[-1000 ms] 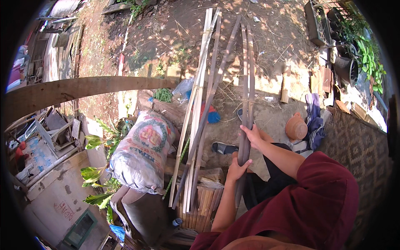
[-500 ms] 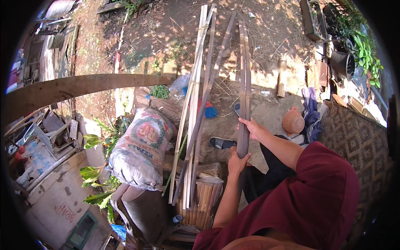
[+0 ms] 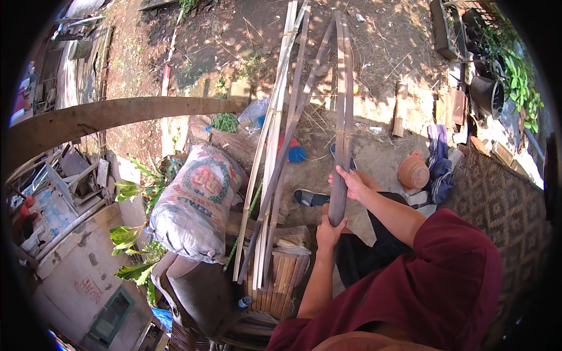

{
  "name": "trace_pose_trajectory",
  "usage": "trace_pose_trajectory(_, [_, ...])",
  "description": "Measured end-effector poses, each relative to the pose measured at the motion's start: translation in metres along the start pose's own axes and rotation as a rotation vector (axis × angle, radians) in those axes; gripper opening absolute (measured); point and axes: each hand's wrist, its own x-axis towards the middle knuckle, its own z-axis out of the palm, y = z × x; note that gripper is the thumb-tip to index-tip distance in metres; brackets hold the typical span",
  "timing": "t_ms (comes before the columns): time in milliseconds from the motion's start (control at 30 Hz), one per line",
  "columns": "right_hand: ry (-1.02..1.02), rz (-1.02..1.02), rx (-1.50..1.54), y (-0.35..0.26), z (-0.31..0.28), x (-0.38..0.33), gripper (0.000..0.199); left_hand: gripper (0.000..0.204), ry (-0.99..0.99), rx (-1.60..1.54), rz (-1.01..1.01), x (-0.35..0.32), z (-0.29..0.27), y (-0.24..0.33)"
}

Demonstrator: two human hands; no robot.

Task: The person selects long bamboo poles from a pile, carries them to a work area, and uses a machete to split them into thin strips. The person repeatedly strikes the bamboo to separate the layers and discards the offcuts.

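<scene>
- A bulging woven sack (image 3: 193, 205), white with a round red-and-green printed emblem on its side, lies at about 9 o'clock from the hands, propped against dark bundles at its lower end.
- A clear plastic bag (image 3: 256, 113) sits at 11 o'clock from the hands, just beside a tuft of green leaves.
- On the pale wall (image 3: 70, 281) at the lower left there are faint red painted marks, with a small green-framed opening below them.
- A long dark bamboo strip (image 3: 342, 117) runs from the hands straight toward 12 o'clock, its far end out over the dirt ground (image 3: 234, 41).
- The left hand (image 3: 329, 231) is closed around the near end of the strip, at its 6 o'clock tip.
- The right hand (image 3: 351, 182) grips the same strip just above the left hand, fingers wrapped round from the right side.
- A bundle of pale bamboo slats (image 3: 275, 134) leans at 10 to 11 o'clock from the hands, its lower ends resting by a small bamboo crate (image 3: 281, 281); it stands apart from the held strip.
- A clay-coloured pot (image 3: 413, 171) lies at 3 o'clock from the right hand, beside a heap of blue cloth (image 3: 440, 164).
- A dark sandal (image 3: 310, 198) lies just at 9 o'clock of the hands.
</scene>
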Motion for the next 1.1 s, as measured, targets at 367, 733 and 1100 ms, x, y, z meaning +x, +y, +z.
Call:
trace_pose_trajectory(367, [0.138,0.103,-0.424,0.03,-0.018,0.107,0.049,0.054,0.248,0.08,0.031,0.102,-0.011,-0.082])
trace_pose_trajectory(733, [0.332,-0.261,-0.761,0.078,-0.009,0.193,0.062,0.045,0.086,-0.114,0.01,0.142,-0.015,-0.156])
trace_pose_trajectory(1100, [0.293,-0.331,-0.151,0.096,0.077,0.126,0.034,0.071,0.336,0.239,-0.167,0.248,-0.059,-0.288])
